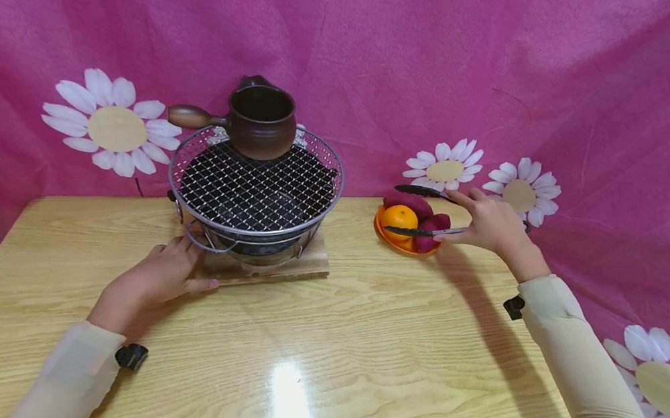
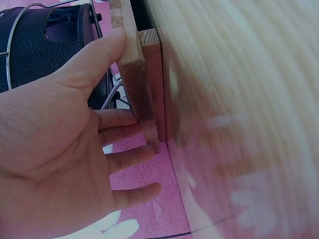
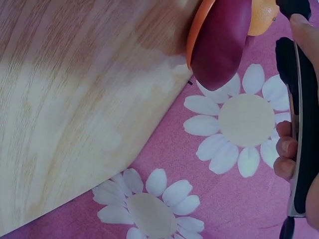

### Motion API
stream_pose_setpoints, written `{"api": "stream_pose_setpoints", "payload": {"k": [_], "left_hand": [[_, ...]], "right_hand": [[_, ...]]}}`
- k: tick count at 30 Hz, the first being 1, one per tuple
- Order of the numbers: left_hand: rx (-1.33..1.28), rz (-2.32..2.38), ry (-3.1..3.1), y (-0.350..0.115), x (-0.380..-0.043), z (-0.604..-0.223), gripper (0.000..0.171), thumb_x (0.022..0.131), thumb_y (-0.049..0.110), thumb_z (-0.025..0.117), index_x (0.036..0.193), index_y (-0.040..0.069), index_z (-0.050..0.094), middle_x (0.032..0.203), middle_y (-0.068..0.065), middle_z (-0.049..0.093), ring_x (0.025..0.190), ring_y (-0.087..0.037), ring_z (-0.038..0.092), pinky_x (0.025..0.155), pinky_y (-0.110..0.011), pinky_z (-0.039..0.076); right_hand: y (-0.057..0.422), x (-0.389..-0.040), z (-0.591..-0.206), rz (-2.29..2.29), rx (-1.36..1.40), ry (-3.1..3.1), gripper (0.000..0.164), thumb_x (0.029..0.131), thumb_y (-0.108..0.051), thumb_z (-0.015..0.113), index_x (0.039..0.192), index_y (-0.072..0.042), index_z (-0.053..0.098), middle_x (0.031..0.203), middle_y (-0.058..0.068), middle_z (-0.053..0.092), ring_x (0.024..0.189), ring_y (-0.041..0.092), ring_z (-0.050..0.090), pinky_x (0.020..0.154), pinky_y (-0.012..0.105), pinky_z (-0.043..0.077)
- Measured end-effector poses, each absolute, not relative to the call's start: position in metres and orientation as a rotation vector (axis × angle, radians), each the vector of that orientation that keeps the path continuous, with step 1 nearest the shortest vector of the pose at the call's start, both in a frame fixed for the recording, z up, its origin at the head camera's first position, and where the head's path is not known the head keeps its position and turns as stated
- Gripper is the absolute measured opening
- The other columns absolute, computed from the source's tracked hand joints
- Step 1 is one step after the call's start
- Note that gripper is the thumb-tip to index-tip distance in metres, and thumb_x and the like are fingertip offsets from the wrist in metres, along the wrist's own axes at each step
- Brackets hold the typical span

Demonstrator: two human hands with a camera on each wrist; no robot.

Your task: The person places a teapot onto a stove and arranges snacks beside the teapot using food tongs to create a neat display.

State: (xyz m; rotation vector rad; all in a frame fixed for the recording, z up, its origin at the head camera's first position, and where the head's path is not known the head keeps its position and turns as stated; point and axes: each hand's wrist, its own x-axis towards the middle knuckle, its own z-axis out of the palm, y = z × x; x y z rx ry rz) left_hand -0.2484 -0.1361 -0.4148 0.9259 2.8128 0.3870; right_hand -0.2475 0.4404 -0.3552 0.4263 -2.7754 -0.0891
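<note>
My left hand rests at the left front of a wooden board under the round tabletop grill. In the left wrist view its thumb touches the board's edge, with the fingers loosely extended along the side. My right hand grips black-tipped metal tongs, their arms spread. The tongs reach over an orange bowl holding oranges and smooth purple pieces like sweet potatoes. One tong tip overlaps the front of the visible orange; whether it touches cannot be told.
A brown side-handled pot stands on the back of the grill's wire mesh. Behind the wooden table hangs a pink cloth with daisy prints. A wire loop handle sticks out at the grill's front left.
</note>
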Motion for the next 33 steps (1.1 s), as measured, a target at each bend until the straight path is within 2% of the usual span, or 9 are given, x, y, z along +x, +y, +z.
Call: {"api": "stream_pose_setpoints", "payload": {"k": [9,25,27,30,33], "left_hand": [[0.922,0.375,2.806,-0.1361,-0.2482,-0.4122,0.096,0.097,0.05,0.064,0.155,-0.012,0.021,0.16,-0.038,0.022,0.141,-0.058,0.032,0.106,-0.073,0.036],[0.897,0.384,2.795,-0.1349,-0.2447,-0.4073,0.095,0.097,0.049,0.065,0.155,-0.013,0.021,0.16,-0.037,0.023,0.142,-0.058,0.03,0.106,-0.073,0.036],[0.897,0.383,2.795,-0.1349,-0.2447,-0.4071,0.095,0.097,0.049,0.065,0.155,-0.013,0.021,0.16,-0.038,0.023,0.142,-0.058,0.03,0.106,-0.073,0.035],[0.899,0.381,2.8,-0.1351,-0.2452,-0.4079,0.095,0.097,0.049,0.065,0.155,-0.013,0.022,0.16,-0.037,0.023,0.142,-0.058,0.03,0.106,-0.073,0.036],[0.901,0.384,2.804,-0.1352,-0.2457,-0.4091,0.095,0.097,0.048,0.065,0.155,-0.014,0.022,0.161,-0.037,0.023,0.143,-0.057,0.03,0.105,-0.073,0.037]], "right_hand": [[0.4406,-0.2459,-0.3527,-0.136,0.438,-2.833,0.095,0.062,-0.061,0.09,0.14,-0.015,0.062,0.096,0.018,0.061,0.052,0.024,0.044,0.045,0.035,0.039],[0.4358,-0.2476,-0.3551,-0.194,0.51,-2.76,0.091,0.059,-0.057,0.093,0.134,-0.013,0.066,0.088,0.014,0.056,0.05,0.026,0.043,0.047,0.042,0.043],[0.4353,-0.2477,-0.3551,-0.193,0.528,-2.744,0.091,0.06,-0.058,0.093,0.134,-0.013,0.066,0.091,0.014,0.057,0.05,0.026,0.044,0.047,0.043,0.045],[0.4346,-0.2483,-0.3544,-0.184,0.559,-2.722,0.09,0.06,-0.057,0.093,0.133,-0.012,0.067,0.098,0.015,0.058,0.06,0.029,0.051,0.051,0.047,0.05],[0.4334,-0.249,-0.3545,-0.191,0.577,-2.703,0.09,0.059,-0.057,0.094,0.131,-0.01,0.067,0.104,0.016,0.062,0.077,0.035,0.059,0.058,0.052,0.055]]}}
